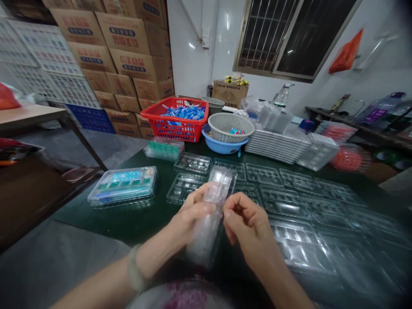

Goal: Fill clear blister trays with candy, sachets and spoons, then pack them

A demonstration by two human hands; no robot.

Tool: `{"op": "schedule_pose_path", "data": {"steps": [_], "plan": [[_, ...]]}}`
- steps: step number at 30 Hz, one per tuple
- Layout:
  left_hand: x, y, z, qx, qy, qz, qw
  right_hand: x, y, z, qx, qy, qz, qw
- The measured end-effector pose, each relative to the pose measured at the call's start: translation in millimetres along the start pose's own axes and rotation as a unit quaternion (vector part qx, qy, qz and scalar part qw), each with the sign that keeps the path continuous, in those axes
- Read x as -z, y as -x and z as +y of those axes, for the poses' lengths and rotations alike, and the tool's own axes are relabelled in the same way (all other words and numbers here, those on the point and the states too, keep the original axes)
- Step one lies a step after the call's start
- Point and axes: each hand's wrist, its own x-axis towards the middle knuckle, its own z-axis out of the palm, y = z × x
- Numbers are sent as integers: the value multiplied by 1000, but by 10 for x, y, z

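Note:
My left hand [198,208] is wrapped round a stack of clear plastic trays [206,236], held tilted on edge over the green table; its lower part is blurred. At the stack's right edge is my right hand [246,219], its fingers curled in a pinch against the rim. What lies between those fingertips is hidden. Beyond and to the right, rows of clear compartment trays [283,201] lie flat on the table. A filled clear package [124,185] with blue and green contents rests left of my hands.
Along the back stand a red basket [177,128] of blue packets, a grey colander [230,126] in a blue basin [223,146], and stacked white trays [277,143]. A pack with green pieces [164,149] sits nearer. Cardboard boxes [128,64] are piled behind.

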Motion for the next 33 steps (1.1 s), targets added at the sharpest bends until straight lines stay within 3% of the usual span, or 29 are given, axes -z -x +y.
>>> {"op": "schedule_pose_path", "data": {"steps": [3,9,12,15,17,19,21,24,27,29,30,31,33], "plan": [[171,6,94,11,68,-8,998,42,120,6,-10,-68,36,997],[486,21,251,41,158,-35,986,324,238,8,-13,-179,32,983],[558,100,312,40,111,-44,992,563,238,141,-46,-183,38,981],[548,249,412,-5,-77,-57,995,820,249,282,-69,-179,30,981],[494,362,488,-59,-301,-84,948,949,288,315,-79,-188,63,977],[433,456,537,-92,-512,-118,846,1024,347,292,-78,-194,125,970],[403,521,533,-90,-634,-146,754,1059,411,238,-68,-186,179,964],[447,593,445,-49,-696,-165,697,1063,498,174,-66,-172,217,959],[547,681,382,-8,-737,-123,664,1000,557,189,-74,-203,194,957],[610,744,407,-20,-744,-34,667,913,556,251,-98,-241,135,956],[635,768,438,-30,-725,17,688,863,536,295,-117,-258,101,954],[655,781,476,-32,-683,57,728,813,502,343,-140,-272,68,950],[668,760,554,-5,-527,69,847,731,391,440,-181,-296,2,938]]}}
